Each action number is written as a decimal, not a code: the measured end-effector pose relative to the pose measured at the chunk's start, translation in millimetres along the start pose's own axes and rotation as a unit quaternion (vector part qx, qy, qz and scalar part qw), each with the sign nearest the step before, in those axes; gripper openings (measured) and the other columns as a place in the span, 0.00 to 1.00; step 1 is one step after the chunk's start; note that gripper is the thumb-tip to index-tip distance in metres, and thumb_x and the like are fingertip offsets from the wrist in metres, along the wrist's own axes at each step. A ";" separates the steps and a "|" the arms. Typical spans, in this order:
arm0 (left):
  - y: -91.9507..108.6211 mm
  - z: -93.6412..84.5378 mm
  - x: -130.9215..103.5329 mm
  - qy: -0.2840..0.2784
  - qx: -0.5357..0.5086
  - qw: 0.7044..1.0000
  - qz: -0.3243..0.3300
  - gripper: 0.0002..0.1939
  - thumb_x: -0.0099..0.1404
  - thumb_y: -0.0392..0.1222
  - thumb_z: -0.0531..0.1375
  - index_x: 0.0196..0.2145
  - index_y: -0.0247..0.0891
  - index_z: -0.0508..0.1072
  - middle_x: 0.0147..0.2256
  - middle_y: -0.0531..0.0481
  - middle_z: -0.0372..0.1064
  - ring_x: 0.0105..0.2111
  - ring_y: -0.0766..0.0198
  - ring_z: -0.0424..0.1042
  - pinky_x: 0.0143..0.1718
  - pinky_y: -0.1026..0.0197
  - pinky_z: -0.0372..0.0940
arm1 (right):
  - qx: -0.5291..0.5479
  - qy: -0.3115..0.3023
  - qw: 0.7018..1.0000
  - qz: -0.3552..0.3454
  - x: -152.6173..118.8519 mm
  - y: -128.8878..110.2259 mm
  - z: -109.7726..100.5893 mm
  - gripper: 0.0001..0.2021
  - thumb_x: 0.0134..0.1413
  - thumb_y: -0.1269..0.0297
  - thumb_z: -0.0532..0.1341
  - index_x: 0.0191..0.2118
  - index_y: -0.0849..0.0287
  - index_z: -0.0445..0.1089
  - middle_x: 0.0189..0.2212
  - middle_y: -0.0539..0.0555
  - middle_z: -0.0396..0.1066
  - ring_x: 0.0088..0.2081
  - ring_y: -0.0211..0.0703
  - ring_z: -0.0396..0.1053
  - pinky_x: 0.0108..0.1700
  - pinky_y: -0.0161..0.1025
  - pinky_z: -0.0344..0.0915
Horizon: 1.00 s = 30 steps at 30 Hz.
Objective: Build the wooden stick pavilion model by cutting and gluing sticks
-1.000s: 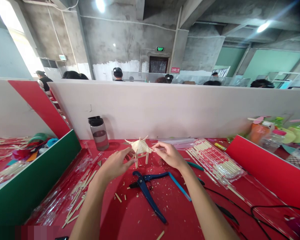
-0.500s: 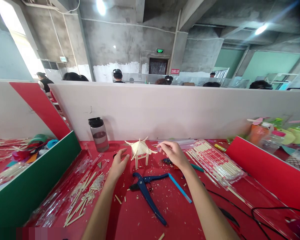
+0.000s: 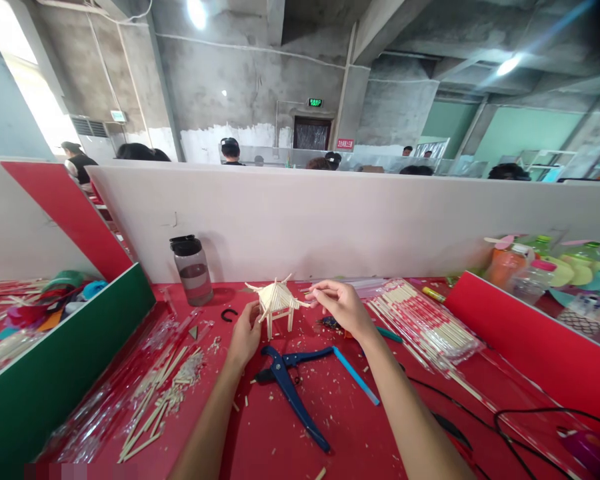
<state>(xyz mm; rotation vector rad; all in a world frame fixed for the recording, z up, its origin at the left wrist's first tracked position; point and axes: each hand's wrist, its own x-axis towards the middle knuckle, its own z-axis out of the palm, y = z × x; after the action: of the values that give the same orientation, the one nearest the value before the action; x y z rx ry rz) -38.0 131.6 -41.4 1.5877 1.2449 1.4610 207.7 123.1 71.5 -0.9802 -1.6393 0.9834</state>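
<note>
A small pavilion of pale sticks (image 3: 277, 300), with a pointed roof and legs, stands upright on the red table. My left hand (image 3: 247, 331) is at its left side, its fingers curled against the edge of the model. Just right of the roof, my right hand (image 3: 341, 307) pinches a small thin piece, too small to identify. In front of the model lies a blue-handled cutter (image 3: 293, 393), with a blue strip (image 3: 356, 376) beside its handle. Dark pliers (image 3: 331, 323) lie partly behind my right hand.
A water bottle (image 3: 193, 272) stands at the back left. Loose sticks (image 3: 155, 413) lie at left, and bagged sticks (image 3: 423, 320) at right. Green (image 3: 80, 373) and red (image 3: 525, 327) dividers flank the area. A black cable (image 3: 455, 399) crosses the right side. People's heads show beyond the white partition (image 3: 350, 220).
My left hand has moved right and closed in on the model's left side, uncovering a black curved piece. My right hand stays near the roof. The view has shifted slightly.
</note>
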 end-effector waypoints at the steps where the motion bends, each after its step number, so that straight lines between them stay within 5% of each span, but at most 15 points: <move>1: -0.5 -0.6 0.3 0.002 0.004 1.000 -0.003 0.17 0.65 0.44 0.55 0.50 0.37 0.67 0.52 0.39 0.73 0.54 0.55 0.72 0.59 0.49 0.63 | 0.008 0.003 1.000 0.002 -0.1 0.4 0.5 0.12 0.59 0.54 0.61 0.40 0.58 0.71 0.36 0.58 0.81 0.33 0.47 0.78 0.28 0.36 0.67; 7: -5.1 -2.7 3.1 0.009 0.028 1.000 -0.008 0.13 0.63 0.44 0.56 0.44 0.37 0.70 0.46 0.41 0.76 0.49 0.55 0.75 0.54 0.51 0.66 | 0.046 0.011 0.999 0.018 -1.9 4.0 3.7 0.12 0.57 0.54 0.63 0.37 0.56 0.64 0.32 0.56 0.80 0.33 0.47 0.78 0.27 0.35 0.66; 12: -5.6 -4.9 5.1 0.000 0.073 0.997 -0.016 0.12 0.63 0.45 0.56 0.41 0.38 0.72 0.41 0.43 0.77 0.43 0.55 0.76 0.50 0.52 0.67 | 0.051 -0.029 0.998 0.025 -9.5 -0.8 4.2 0.13 0.55 0.53 0.65 0.38 0.56 0.68 0.33 0.55 0.78 0.35 0.45 0.77 0.29 0.36 0.68; 30: 5.6 -7.2 2.2 -0.002 0.098 0.995 0.003 0.10 0.58 0.40 0.53 0.36 0.38 0.72 0.36 0.47 0.76 0.39 0.56 0.74 0.46 0.56 0.66 | 0.228 -0.001 0.966 0.122 -64.7 22.1 25.6 0.18 0.47 0.51 0.72 0.38 0.56 0.72 0.35 0.55 0.79 0.35 0.43 0.77 0.37 0.38 0.71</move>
<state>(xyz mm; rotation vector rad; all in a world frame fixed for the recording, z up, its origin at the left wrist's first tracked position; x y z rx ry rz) -44.0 130.7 -34.2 1.7200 1.4186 1.3740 201.0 67.3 24.9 -0.8702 -1.2286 1.4503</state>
